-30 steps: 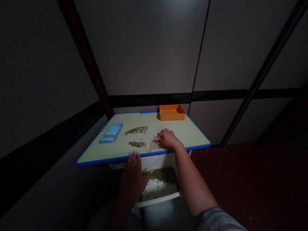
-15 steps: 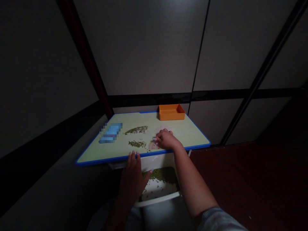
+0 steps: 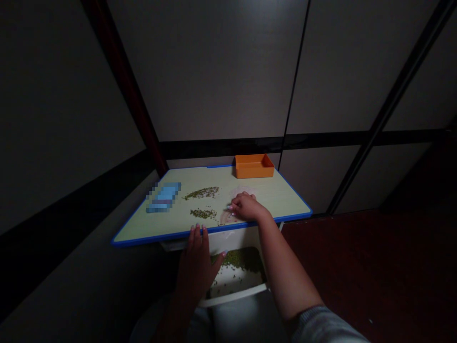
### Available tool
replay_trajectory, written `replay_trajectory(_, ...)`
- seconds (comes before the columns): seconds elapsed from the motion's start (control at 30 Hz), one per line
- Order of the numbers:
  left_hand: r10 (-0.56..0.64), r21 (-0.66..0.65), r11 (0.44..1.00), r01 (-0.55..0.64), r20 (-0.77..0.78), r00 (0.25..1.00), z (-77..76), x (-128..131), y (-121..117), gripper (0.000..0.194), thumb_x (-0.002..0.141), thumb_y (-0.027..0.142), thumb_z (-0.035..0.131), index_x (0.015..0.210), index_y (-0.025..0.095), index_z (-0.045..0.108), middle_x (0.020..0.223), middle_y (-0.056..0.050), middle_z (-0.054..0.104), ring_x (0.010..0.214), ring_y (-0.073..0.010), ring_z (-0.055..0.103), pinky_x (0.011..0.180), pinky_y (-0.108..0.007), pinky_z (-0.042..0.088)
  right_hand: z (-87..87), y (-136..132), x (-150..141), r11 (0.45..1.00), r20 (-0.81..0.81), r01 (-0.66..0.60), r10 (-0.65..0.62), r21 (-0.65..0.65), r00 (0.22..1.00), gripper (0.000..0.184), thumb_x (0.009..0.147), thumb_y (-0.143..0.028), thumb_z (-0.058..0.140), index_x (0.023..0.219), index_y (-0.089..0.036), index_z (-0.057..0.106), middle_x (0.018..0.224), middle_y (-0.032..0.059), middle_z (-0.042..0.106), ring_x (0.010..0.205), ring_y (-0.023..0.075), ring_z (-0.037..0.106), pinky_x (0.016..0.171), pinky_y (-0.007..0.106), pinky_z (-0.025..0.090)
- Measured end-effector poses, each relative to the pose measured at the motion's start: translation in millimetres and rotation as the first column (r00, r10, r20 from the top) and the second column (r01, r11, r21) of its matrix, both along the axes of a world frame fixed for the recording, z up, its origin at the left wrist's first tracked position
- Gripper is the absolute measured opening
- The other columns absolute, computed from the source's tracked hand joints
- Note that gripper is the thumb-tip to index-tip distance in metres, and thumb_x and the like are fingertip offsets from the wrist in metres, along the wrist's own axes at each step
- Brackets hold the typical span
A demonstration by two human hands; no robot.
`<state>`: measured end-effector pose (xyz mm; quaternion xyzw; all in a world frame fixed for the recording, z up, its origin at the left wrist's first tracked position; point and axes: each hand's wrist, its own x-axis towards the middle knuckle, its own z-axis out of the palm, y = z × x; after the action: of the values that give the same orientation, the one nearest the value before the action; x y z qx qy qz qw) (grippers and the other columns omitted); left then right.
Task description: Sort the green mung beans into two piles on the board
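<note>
My right hand (image 3: 244,206) is closed, its fingers curled together and pressed down on the pale tabletop (image 3: 282,195). Whatever its fingertips might hold is hidden. Faint pinkish curved markings (image 3: 225,216) show on the surface around it. To its left lie two thin patches of small green beans, a farther patch (image 3: 202,192) and a nearer patch (image 3: 203,214). My left hand (image 3: 197,259) has its fingers spread, the tips touching the table's blue front edge. Its thumb hangs over a white bin (image 3: 237,296) below the tabletop, which holds more green beans (image 3: 243,259).
An orange open box (image 3: 254,170) stands at the back right of the table. A light-blue flat item (image 3: 164,197), blurred by pixelation, lies at the left. Behind the table rises a panelled wall (image 3: 221,71); a dark red floor (image 3: 342,257) spreads to the right.
</note>
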<state>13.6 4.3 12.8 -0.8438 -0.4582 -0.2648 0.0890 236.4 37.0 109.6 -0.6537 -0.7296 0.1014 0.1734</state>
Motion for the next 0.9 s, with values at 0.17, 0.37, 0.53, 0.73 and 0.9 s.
replay_trajectory(0.17, -0.003, -0.003, 1.0, 0.003, -0.004, 1.0, -0.4, -0.2, 1.1, 0.072, 0.082, 0.05, 0.048, 0.136, 0.005, 0.032, 0.146, -0.027, 0.035, 0.14, -0.0364, 0.027, 0.101, -0.049, 0.042, 0.1, -0.6, -0.2, 1.0, -0.011, -0.018, 0.018, -0.011, 1.0, 0.028, 0.091, -0.035, 0.048, 0.079, -0.019, 0.068, 0.099, 0.0084, 0.066, 0.104, 0.0228, 0.047, 0.087, 0.038, 0.03)
replay_trajectory(0.37, -0.004, -0.003, 1.0, 0.004, 0.001, 1.0, -0.6, -0.9, 2.0, 0.073, 0.081, 0.051, 0.049, 0.137, 0.008, 0.031, 0.146, -0.026, 0.037, 0.14, -0.0358, 0.029, 0.101, -0.05, 0.042, -0.7, -0.4, 4.3, 1.0, -0.036, -0.009, 0.009, -0.011, 0.999, 0.028, 0.09, -0.034, 0.047, 0.078, -0.019, 0.068, 0.096, 0.0071, 0.067, 0.102, 0.0219, 0.048, 0.085, 0.036, 0.031)
replay_trajectory(0.53, -0.002, -0.003, 1.0, 0.002, 0.001, 1.0, -0.1, -0.5, 0.2, 0.072, 0.081, 0.05, 0.049, 0.137, 0.006, 0.032, 0.146, -0.027, 0.037, 0.14, -0.0359, 0.028, 0.1, -0.05, 0.042, 1.1, -1.3, 1.0, 1.0, 0.004, 0.008, -0.008, 0.012, 1.0, 0.028, 0.09, -0.033, 0.047, 0.08, -0.018, 0.068, 0.097, 0.0083, 0.066, 0.102, 0.0219, 0.047, 0.084, 0.035, 0.032)
replay_trajectory(0.73, 0.006, 0.002, 1.0, -0.006, 0.009, 1.0, 0.3, 0.1, -0.9, 0.073, 0.081, 0.049, 0.049, 0.139, 0.01, 0.029, 0.147, -0.025, 0.037, 0.14, -0.0356, 0.028, 0.097, -0.051, 0.045, 1.9, -1.4, -3.0, 1.0, 0.02, -0.003, 0.003, 0.003, 1.0, 0.027, 0.091, -0.033, 0.047, 0.081, -0.019, 0.068, 0.099, 0.0081, 0.066, 0.103, 0.0221, 0.047, 0.085, 0.035, 0.032)
replay_trajectory(0.9, -0.005, 0.007, 1.0, 0.004, 0.016, 1.0, -0.4, -0.1, 0.5, 0.073, 0.081, 0.05, 0.049, 0.138, 0.008, 0.029, 0.146, -0.026, 0.037, 0.139, -0.0365, 0.029, 0.099, -0.051, 0.043, 1.3, -0.9, -3.4, 1.0, 0.012, -0.017, 0.017, 0.015, 1.0, 0.026, 0.091, -0.033, 0.048, 0.08, -0.019, 0.068, 0.098, 0.0081, 0.066, 0.103, 0.0227, 0.047, 0.086, 0.036, 0.032)
